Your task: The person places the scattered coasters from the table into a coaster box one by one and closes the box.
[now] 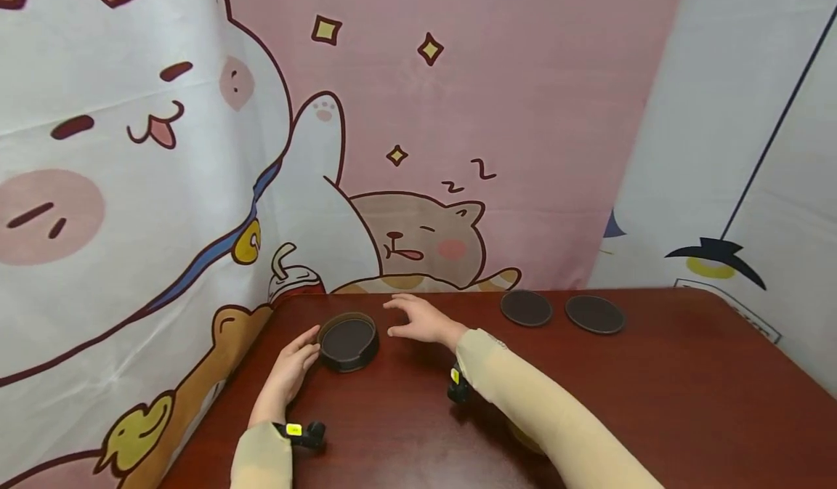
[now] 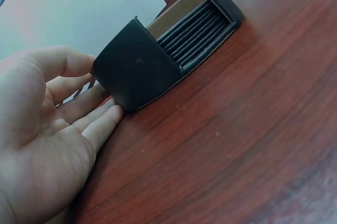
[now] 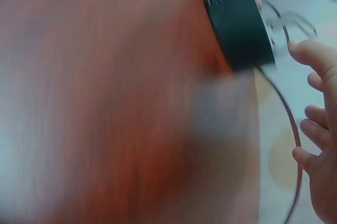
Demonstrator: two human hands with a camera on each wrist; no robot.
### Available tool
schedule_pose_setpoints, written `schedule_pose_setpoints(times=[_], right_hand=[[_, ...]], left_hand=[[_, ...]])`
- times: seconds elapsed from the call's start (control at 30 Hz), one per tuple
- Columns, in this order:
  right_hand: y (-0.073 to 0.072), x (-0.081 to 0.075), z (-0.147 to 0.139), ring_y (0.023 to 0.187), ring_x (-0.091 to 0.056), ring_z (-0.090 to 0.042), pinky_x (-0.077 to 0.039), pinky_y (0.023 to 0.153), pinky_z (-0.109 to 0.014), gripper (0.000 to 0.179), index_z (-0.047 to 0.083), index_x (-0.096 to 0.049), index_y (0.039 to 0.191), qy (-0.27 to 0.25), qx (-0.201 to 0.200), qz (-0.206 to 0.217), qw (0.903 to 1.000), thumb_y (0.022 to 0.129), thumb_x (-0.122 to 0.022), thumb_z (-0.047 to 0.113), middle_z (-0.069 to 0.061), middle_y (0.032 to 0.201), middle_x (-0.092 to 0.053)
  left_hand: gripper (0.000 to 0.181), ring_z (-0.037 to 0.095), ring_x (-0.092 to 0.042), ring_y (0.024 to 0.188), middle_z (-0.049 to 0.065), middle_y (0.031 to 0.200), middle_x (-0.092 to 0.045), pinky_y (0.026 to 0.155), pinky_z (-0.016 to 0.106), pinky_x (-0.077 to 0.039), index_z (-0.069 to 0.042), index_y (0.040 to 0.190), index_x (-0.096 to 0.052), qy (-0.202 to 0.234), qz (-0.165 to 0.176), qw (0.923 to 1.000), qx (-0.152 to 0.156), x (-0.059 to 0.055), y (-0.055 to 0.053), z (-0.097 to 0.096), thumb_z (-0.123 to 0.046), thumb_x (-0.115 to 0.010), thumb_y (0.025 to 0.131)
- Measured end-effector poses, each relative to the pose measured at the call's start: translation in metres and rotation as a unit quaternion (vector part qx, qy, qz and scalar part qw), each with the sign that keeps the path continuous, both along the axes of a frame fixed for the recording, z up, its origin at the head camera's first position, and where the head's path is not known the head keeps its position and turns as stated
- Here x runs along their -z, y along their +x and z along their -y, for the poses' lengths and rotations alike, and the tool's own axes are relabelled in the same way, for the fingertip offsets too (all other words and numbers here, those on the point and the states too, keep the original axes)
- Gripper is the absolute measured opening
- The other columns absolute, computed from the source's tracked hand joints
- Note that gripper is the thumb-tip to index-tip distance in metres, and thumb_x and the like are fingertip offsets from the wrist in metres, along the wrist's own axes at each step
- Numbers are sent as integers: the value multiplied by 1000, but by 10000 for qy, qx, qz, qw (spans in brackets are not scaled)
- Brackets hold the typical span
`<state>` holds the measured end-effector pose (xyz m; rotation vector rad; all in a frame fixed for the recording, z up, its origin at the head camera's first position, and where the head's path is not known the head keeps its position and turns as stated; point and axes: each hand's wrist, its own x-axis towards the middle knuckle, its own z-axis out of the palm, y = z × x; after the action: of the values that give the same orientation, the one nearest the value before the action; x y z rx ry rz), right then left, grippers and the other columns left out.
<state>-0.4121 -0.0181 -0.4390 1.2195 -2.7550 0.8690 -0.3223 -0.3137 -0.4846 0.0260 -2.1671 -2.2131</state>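
So the left hand (image 1: 292,367) had fingertips against the round black holder (image 1: 354,362) on the surface (image 1: 405,420), not clamped. The right hand (image 1: 421,320) was just beside it, grip spread, nothing in it. Looked partway to me: a stack in the holder, two loose discs (image 1: 526,308) (image 1: 595,314) left farther off. Only the wrist views showed the stack's layered edges; only the head view caught the loose pair.

L hand (image 1: 294,367) pointed fwd, fingers (image 1: 304,339) nearly straight, slightly apart; L forearm (image 1: 263,457) rose from bottom edge, head view. R hand (image 1: 428,320) angled twd L hand, digits (image 1: 408,304) spread & relaxed, w/ R forearm (image 1: 556,410) slanting in from lower R.
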Motion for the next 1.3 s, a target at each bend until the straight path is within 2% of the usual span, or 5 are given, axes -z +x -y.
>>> schedule_pose_setpoints(times=[0.3, 0.6, 0.83, 1.0, 1.3], right_hand=[[-22, -4, -102, 128, -44, -34, -39, 104, -50, 57, 5, -55, 135, -419, 1058, 24, 9935, 85, -73, 26, -17, 141, -47], [-30, 4, -168, 128, -40, -41, -37, 102, -58, 66, -1, -51, 137, -587, 1678, -131, 9840, 83, -76, 28, -23, 138, -47], [-33, 24, -201, 129, -35, -48, -35, 102, -62, 83, 0, -44, 143, -802, 2381, 140, 9678, 77, -80, 34, -32, 144, -33], [-38, 39, -216, 128, -33, -51, -35, 102, -62, 91, -2, -39, 144, -681, 2683, 286, 9605, 75, -81, 40, -37, 143, -29], [-32, 41, -221, 129, -24, -58, -30, 103, -66, 100, -5, -33, 146, -314, 2851, 626, 9559, 71, -82, 41, -41, 143, -23]], left_hand=[[53, 31, -24, 140, 23, 157, -16, 114, 43, -24, 3, 150, -29, -65, 60, 9999, 53, -1, 2, 0, 1, -41, 99], [52, 31, -24, 140, 24, 156, -17, 114, 42, -24, 3, 150, -29, -85, 77, 9999, 48, -2, 3, 2, 0, -41, 99], [53, 31, -24, 140, 24, 156, -17, 114, 42, -24, 3, 149, -30, 8, 106, 9999, 17, -1, 4, 0, 0, -43, 98], [53, 33, -23, 140, 24, 156, -15, 114, 42, -24, 3, 150, -29, -58, 90, 9999, 37, 0, 4, 0, 0, -43, 99], [53, 32, -23, 140, 24, 157, -16, 114, 42, -23, 3, 150, -28, -78, 67, 9999, 65, 0, 5, -1, -1, -43, 99]])
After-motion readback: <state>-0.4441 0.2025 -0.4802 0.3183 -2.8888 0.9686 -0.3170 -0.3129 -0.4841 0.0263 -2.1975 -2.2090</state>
